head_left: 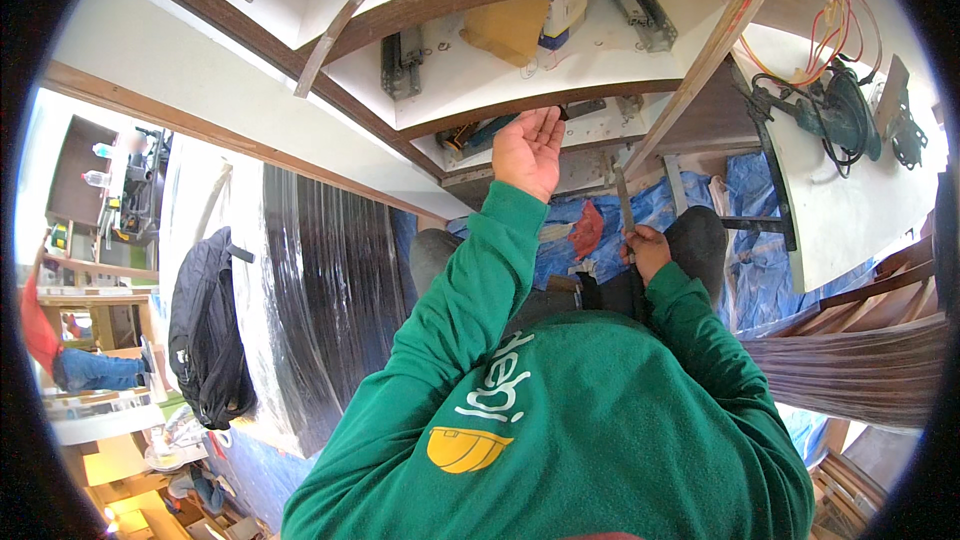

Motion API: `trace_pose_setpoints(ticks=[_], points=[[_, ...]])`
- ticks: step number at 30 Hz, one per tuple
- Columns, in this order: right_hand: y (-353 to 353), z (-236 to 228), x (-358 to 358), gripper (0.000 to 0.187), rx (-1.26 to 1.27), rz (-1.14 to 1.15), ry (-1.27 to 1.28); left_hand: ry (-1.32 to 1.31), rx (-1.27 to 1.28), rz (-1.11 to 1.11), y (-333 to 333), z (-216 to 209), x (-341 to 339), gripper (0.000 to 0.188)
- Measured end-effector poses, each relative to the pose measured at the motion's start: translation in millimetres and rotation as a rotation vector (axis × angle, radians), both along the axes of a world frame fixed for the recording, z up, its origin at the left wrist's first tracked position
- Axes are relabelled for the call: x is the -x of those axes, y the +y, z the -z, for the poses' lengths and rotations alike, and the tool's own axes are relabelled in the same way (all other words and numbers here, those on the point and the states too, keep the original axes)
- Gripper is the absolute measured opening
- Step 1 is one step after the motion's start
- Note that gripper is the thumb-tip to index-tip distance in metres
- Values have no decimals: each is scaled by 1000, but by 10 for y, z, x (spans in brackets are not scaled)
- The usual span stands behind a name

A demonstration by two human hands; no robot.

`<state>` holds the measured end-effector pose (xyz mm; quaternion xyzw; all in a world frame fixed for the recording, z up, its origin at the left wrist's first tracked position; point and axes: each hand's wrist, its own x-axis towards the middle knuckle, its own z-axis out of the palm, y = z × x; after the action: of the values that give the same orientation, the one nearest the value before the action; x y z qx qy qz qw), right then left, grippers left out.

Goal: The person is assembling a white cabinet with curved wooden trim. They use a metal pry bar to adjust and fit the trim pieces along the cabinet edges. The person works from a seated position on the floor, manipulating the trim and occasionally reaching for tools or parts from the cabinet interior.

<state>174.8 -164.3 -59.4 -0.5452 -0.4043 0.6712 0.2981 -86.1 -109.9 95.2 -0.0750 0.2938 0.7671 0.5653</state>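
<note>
My left hand is raised to the brown front edge of a cabinet shelf. Its palm faces up and its fingers are stretched out with nothing in them; I cannot tell whether the fingertips touch the edge. Lower and to the right, my right hand is closed around the near end of a thin flat strip, which points up toward the cabinet. On the shelf lie metal drawer slides, a tan sheet and a small white and blue box. Dark tools show partly in the compartment below.
A wooden batten slants across the cabinet's right side. Cables and a dark tool rest on a white panel at right. Blue sheeting covers the floor. Plastic-wrapped panels and a black bag are at left, another person farther off.
</note>
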Motion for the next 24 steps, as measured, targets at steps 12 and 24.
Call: trace_pose_setpoints(ticks=[12,24], points=[[26,85,-44,13,-17,-56,-4,18,-57,242,209,-3,-369,18],[42,-512,72,16,6,-59,-7,62,-17,-77,-513,-51,799,22]])
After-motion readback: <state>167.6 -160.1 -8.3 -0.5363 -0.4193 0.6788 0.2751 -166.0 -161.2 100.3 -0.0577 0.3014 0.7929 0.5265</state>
